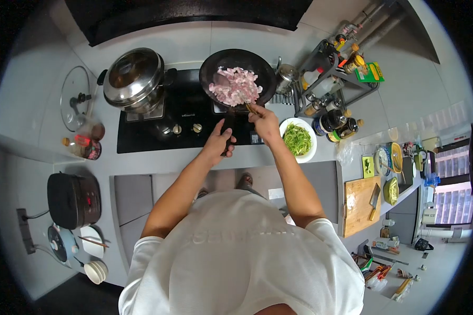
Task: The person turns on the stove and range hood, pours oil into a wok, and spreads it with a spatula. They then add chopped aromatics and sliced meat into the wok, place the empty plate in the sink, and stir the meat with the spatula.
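Observation:
A black wok (210,68) sits over the right burner of the stove, with pieces of pale pink raw meat (236,84) heaped in it. My left hand (217,143) is wrapped around the wok's dark handle (227,135). In my right hand (265,124) is the handle of a spatula (250,107), whose far end reaches into the meat; its blade is mostly hidden there. Just right of my right hand stands a white bowl (312,148) holding shredded green vegetables (296,140).
A lidded steel pot (134,79) stands on the left burner of the black stove (186,115). Bottles (332,121) and a seasoning rack (320,79) flank the wok's right side. Farther right, a cleaver (374,195) lies on a wooden cutting board (356,205).

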Motion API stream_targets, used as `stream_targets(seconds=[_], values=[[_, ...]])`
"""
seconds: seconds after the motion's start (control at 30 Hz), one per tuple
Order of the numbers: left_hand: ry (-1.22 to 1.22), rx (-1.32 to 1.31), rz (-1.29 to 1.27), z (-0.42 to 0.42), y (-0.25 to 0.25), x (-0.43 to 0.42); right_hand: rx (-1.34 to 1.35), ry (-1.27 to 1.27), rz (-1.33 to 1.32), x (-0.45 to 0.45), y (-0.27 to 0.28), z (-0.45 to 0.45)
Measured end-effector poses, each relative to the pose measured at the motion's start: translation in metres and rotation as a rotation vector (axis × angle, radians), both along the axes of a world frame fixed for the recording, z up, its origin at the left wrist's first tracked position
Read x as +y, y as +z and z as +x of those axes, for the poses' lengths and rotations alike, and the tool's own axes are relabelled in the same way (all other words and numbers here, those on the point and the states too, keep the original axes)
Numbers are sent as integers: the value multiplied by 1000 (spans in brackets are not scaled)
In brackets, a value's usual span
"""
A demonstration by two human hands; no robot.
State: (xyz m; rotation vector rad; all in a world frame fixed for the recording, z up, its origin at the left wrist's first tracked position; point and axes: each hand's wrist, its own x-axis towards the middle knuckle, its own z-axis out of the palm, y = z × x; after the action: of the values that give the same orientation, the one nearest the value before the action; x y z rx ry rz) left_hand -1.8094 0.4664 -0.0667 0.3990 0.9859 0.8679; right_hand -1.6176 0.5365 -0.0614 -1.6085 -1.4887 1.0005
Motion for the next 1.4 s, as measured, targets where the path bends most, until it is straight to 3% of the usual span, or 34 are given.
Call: stream_targets(seconds=[0.13,0.23,0.33,0.57,0.87,0.97,1.03,1.1,1.17,1.4], values=[[3,-5,9,1,3,-3,70,4,-108,-18,17,-5],[4,-5,22,0,-1,-3,3,48,65,-9,1,0],[2,-13,21,-2,-1,-1,-5,-47,77,-6,-4,7],[8,-23,-3,0,-2,-1,62,54,-89,-9,-2,9],[14,-18,-1,1,-2,-1,-172,-54,173,5,3,0],[10,-18,-2,1,-2,-1,-125,-67,187,17,-10,-13],[2,-8,-8,1,-2,-1,39,-60,-7,20,-5,-16],[2,-2,-14,0,0,0,60,-41,-24,21,-2,-17],[4,-3,-20,1,4,-1,-63,-20,134,20,-2,-14],[1,6,-13,0,1,-1,-228,19,175,15,16,-3]])
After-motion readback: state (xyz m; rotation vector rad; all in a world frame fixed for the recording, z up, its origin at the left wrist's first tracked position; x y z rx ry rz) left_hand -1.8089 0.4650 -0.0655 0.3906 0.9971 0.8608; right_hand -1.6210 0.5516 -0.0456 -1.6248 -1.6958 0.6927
